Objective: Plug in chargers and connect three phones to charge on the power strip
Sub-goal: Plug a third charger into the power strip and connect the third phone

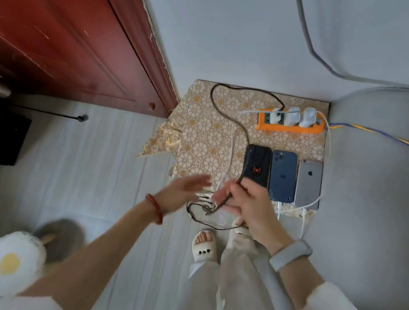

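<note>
On a gold floral cloth [201,133], orange power strip [290,126], pale tiled floor [90,164], red door [58,21].

Glossy orange plastic power strip [290,127] — shiny gold-patterned tablecloth [208,139].

Three phones [282,175] lie face-down, side by side — below an orange power strip [290,127] holding three white chargers [292,116].

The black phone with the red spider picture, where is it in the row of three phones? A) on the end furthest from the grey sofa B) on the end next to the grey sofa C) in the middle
A: the black phone with the red spider picture lies at the row's door-side end, with the dark blue phone between it and the silver phone beside the grey sofa.
</note>
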The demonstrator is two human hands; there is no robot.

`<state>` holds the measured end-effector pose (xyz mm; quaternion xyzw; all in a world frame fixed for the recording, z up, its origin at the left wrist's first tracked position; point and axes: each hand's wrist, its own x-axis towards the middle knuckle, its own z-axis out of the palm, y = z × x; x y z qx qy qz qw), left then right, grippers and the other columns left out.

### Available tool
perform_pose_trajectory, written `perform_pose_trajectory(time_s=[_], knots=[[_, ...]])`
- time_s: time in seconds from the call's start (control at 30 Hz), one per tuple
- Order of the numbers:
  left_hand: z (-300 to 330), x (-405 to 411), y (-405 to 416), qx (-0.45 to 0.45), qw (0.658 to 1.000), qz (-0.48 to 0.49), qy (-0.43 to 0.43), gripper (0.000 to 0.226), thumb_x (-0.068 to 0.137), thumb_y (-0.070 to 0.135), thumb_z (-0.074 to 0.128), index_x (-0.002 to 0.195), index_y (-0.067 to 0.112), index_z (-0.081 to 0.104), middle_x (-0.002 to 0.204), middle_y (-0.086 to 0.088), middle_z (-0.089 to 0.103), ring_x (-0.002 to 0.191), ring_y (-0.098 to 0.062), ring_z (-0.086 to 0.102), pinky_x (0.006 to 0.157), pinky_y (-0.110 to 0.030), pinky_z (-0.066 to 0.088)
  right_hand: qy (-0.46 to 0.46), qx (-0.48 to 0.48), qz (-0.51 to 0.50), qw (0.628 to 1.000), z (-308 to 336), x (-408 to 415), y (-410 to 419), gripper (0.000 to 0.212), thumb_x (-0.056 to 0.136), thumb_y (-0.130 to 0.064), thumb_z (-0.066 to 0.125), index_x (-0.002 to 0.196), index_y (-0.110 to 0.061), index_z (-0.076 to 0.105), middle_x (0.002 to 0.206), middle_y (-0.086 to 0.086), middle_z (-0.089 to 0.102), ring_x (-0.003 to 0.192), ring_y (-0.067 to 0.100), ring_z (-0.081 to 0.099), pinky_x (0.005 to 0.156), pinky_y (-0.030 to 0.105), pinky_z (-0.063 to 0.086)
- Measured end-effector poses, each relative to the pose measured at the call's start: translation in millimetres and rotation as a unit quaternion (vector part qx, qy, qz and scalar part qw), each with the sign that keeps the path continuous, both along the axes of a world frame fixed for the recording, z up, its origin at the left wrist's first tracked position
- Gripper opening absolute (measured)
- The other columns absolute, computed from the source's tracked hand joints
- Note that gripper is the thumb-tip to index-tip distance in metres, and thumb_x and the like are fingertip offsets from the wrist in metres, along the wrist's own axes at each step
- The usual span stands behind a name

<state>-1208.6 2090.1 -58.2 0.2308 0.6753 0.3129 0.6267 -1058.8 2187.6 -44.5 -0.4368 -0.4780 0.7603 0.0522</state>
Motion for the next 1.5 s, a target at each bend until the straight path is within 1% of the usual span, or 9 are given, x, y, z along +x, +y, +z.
perform_pose_trajectory(time_s=[0.13, 0.27, 0.37, 0.5, 0.73, 0.97, 1.17, 1.33, 1.5], knots=[[-5.8, 70.9, -24.8, 0.052, 0.991, -0.096, 0.079, 0.027, 0.090, 0.006, 0.047, 0.115, 0.009, 0.054, 0.120, -0.006, 0.058, 0.107, -0.011, 0.049, 0.086, -0.001, 0.034, 0.080, -0.048, -0.101, 0.990, 16.6, -7.6, 10.7, 0.018, 0.093, -0.006, 0.044, 0.094, -0.005, 0.062, 0.077, 0.012, 0.071, 0.083, 0.029, 0.071, 0.069, 0.029, 0.059], [7.9, 72.7, -22.9, 0.011, 0.983, 0.178, -0.042, 0.027, 0.096, 0.009, 0.034, 0.079, 0.011, 0.056, 0.078, -0.001, 0.069, 0.074, -0.015, 0.067, 0.070, -0.023, 0.054, 0.022, -0.011, -0.045, 0.999, -0.1, 10.1, -1.8, 0.020, 0.094, -0.020, 0.044, 0.103, -0.021, 0.061, 0.099, 0.009, 0.070, 0.095, 0.021, 0.068, 0.085, 0.029, 0.055], [13.8, 48.9, -23.9, 0.056, 0.938, 0.310, -0.146, 0.028, 0.097, 0.015, 0.031, 0.078, 0.012, 0.051, 0.067, -0.001, 0.072, 0.068, -0.015, 0.071, 0.063, -0.028, 0.060, -0.049, 0.043, 0.101, 0.993, -17.6, 29.7, -27.2, 0.028, 0.088, -0.006, 0.047, 0.102, -0.025, 0.062, 0.103, -0.001, 0.065, 0.100, 0.019, 0.061, 0.083, 0.019, 0.049], [23.0, 18.2, -22.4, 0.106, 0.880, 0.425, -0.182, 0.032, 0.098, 0.021, 0.029, 0.075, 0.013, 0.051, 0.062, 0.001, 0.070, 0.062, -0.015, 0.070, 0.051, -0.022, 0.057, -0.123, 0.109, 0.371, 0.914, -30.9, 55.1, -58.4, 0.017, 0.079, -0.022, 0.045, 0.074, -0.025, 0.060, 0.077, -0.004, 0.066, 0.072, 0.011, 0.058, 0.074, 0.034, 0.048], [13.6, -41.9, -44.9, 0.153, 0.722, 0.644, -0.202, 0.035, 0.097, 0.033, 0.032, 0.077, 0.014, 0.055, 0.071, 0.006, 0.065, 0.067, -0.008, 0.067, 0.057, -0.016, 0.054, -0.271, 0.189, 0.323, 0.887, -34.6, 128.5, -28.9, 0.023, 0.096, -0.014, 0.038, 0.093, -0.009, 0.060, 0.077, -0.007, 0.055, 0.078, 0.014, 0.056, 0.069, 0.020, 0.032], [-10.4, 35.1, -32.1, -0.055, 0.883, 0.435, -0.166, 0.034, 0.091, 0.038, 0.045, 0.114, 0.013, 0.049, 0.110, -0.003, 0.062, 0.103, -0.021, 0.059, 0.089, -0.037, 0.046, -0.175, 0.261, 0.340, 0.886, -25.3, 63.9, -35.0, 0.022, 0.097, -0.015, 0.033, 0.082, -0.015, 0.048, 0.078, 0.004, 0.060, 0.067, 0.019, 0.052, 0.070, 0.029, 0.038], [-8.2, 69.2, -28.2, 0.003, 0.911, 0.389, -0.135, 0.030, 0.094, 0.019, 0.040, 0.074, 0.016, 0.061, 0.072, 0.001, 0.072, 0.081, -0.019, 0.062, 0.075, -0.029, 0.050, -0.155, 0.293, 0.372, 0.867, -18.2, 31.8, -42.1, 0.026, 0.096, -0.025, 0.038, 0.087, -0.009, 0.056, 0.083, 0.012, 0.067, 0.075, 0.031, 0.060, 0.069, 0.041, 0.045], [-13.8, 22.0, -38.9, 0.013, 0.779, 0.612, -0.137, 0.033, 0.092, 0.011, 0.036, 0.062, 0.013, 0.049, 0.044, 0.003, 0.055, 0.045, -0.014, 0.059, 0.053, -0.026, 0.055, -0.170, 0.222, 0.364, 0.889, -23.2, 68.8, -30.1, 0.023, 0.093, -0.024, 0.041, 0.079, -0.010, 0.051, 0.071, 0.004, 0.059, 0.063, 0.017, 0.052, 0.059, 0.026, 0.038], [-21.7, -4.6, -59.9, 0.012, 0.685, 0.720, -0.108, 0.032, 0.093, 0.013, 0.036, 0.064, 0.011, 0.048, 0.044, 0.003, 0.050, 0.051, -0.016, 0.047, 0.051, -0.026, 0.051, -0.228, 0.226, 0.348, 0.881, -30.8, 101.6, -16.9, 0.027, 0.095, -0.020, 0.038, 0.084, -0.006, 0.057, 0.071, 0.001, 0.057, 0.052, 0.008, 0.045, 0.050, 0.016, 0.033]])
